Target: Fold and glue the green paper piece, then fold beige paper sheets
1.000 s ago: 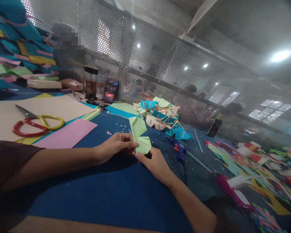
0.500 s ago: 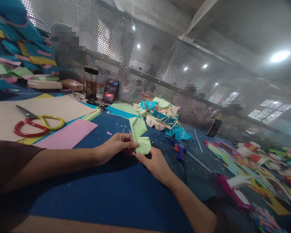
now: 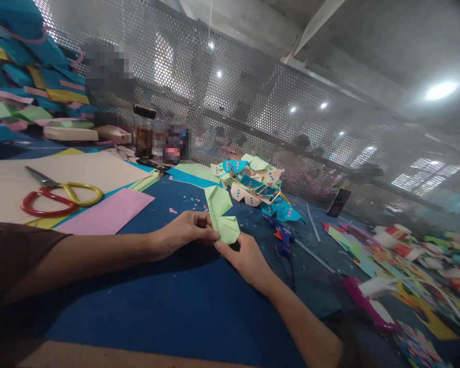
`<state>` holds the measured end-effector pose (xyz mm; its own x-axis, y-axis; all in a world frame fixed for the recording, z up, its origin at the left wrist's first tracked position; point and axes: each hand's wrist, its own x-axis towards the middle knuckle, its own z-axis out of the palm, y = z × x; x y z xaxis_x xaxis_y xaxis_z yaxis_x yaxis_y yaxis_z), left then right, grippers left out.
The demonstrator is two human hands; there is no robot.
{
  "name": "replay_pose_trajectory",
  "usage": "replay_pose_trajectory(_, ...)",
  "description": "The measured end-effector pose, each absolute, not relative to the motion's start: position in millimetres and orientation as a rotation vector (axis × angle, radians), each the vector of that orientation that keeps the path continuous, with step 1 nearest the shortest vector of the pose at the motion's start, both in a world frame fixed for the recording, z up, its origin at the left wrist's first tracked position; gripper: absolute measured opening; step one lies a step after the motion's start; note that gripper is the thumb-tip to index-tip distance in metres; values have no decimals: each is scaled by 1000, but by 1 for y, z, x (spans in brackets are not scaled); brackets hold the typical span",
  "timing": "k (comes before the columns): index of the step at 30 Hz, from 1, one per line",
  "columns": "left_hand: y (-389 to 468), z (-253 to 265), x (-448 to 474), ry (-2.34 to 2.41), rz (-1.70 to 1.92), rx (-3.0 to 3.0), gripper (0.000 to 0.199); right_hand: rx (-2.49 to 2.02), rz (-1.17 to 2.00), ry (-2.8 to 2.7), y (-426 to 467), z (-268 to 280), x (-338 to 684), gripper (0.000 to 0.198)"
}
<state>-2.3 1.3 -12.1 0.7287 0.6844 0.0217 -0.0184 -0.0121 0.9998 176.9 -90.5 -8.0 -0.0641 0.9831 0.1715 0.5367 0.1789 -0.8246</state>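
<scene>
A light green folded paper butterfly (image 3: pixel 223 214) is held between both hands, above the blue table covering (image 3: pixel 168 312). My left hand (image 3: pixel 187 229) pinches its folded left edge between thumb and fingers. At its lower right corner my right hand (image 3: pixel 249 258) grips the paper, thumb in front and the other fingers partly hidden behind. Just beyond lies a pile of folded paper butterflies (image 3: pixel 255 181) in blue, cream and green, some with dotted wings. A blue glue gun (image 3: pixel 285 240) with an orange trigger rests right of my right hand.
Red-and-yellow-handled scissors (image 3: pixel 61 197) lie on paper sheets at left, beside a pink sheet (image 3: pixel 107 212). A lidded jar (image 3: pixel 144 132) stands behind. Glue sticks (image 3: pixel 313 222), a phone (image 3: pixel 339 203), a magenta power strip (image 3: pixel 370 304) and coloured scraps occupy the right. A perforated metal screen (image 3: pixel 237 92) borders the back.
The hands and the green paper butterfly have barely shifted. My left thumb sits slightly lower along the folded edge.
</scene>
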Motion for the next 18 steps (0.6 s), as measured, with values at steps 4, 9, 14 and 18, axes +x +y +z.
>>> replay_pose_trajectory(4,1,-12,-2,602,606,1495,32,-1457,780,-1704,-91,-8,177,30)
replay_pose_trajectory(9,3,-14,-2,611,614,1514,32,-1476,788,-1686,-90,-10,177,29)
replay_pose_trajectory(14,4,-15,-2,604,639,1521,32,-1393,858,-1634,-88,-11,177,34)
replay_pose_trajectory(18,3,-15,-1,571,631,1492,31,-1336,904,-1625,-88,-12,178,36)
